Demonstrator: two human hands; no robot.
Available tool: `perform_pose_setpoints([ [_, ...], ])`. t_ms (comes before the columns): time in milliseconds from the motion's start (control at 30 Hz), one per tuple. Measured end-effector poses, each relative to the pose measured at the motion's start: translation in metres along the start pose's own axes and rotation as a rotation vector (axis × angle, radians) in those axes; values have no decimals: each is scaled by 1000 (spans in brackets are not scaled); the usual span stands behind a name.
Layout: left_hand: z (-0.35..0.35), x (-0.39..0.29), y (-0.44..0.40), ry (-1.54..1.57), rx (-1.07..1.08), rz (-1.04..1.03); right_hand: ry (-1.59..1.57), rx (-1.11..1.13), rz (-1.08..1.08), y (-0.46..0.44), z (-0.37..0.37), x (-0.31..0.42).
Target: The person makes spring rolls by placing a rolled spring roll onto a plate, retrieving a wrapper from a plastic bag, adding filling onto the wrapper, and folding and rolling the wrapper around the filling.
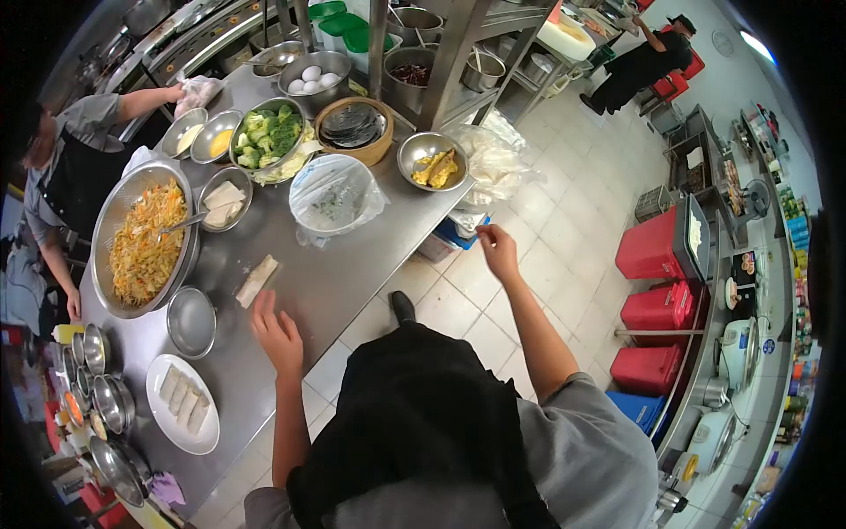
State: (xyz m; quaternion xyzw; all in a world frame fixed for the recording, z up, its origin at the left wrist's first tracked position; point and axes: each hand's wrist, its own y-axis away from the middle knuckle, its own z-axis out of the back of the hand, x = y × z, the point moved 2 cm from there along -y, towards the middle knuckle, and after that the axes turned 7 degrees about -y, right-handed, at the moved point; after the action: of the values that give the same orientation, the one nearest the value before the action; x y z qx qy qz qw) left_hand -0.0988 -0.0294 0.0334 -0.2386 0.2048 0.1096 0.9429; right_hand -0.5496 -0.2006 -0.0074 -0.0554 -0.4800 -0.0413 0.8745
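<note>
My left hand (277, 335) is at the near side of the steel table, fingers apart, its fingertips beside a pale rolled wrapper (256, 280). Whether they touch it is unclear. My right hand (500, 252) hangs in the air past the table's edge, its fingers curled and drawn together; I cannot make out anything between them. To the left lies a white oval plate (211, 434) with several pale rolls (183, 399). Beyond the wrapper are a large bowl of shredded vegetables (145, 247), a bowl of white slabs (226, 204) and an empty metal bowl (191, 322).
A plastic-covered bowl (333, 196), a broccoli bowl (267, 139), an egg bowl (315, 81) and a bowl of yellow food (434, 164) line the table. A co-worker (79, 167) stands across it; another person (648, 66) is far right. Red bins (656, 304) stand at right.
</note>
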Motion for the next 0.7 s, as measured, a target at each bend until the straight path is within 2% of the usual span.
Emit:
perform_pose_setpoints([
  [33, -5, -8, 8, 6, 22, 7, 81, 0, -33, -19, 10, -19],
  [233, -23, -51, 22, -14, 40, 17, 424, 43, 241, -169, 13, -101],
  [267, -30, -58, 21, -28, 37, 44, 576, 277, 131, -196, 9, -120],
  [367, -35, -97, 9, -63, -23, 138, 884, 417, 101, -247, 6, -125],
  [433, -45, -115, 2, -71, -26, 149, 803, 275, 176, -277, 14, -121],
  [500, -53, -135, 0, -69, -24, 164, 735, 295, 134, -305, 24, -123],
  [600, -60, -154, -6, -60, -35, 197, 552, 292, -97, -315, 21, -137],
  [700, -65, -161, -4, -32, -21, 237, 443, 112, -223, -304, 0, -154],
])
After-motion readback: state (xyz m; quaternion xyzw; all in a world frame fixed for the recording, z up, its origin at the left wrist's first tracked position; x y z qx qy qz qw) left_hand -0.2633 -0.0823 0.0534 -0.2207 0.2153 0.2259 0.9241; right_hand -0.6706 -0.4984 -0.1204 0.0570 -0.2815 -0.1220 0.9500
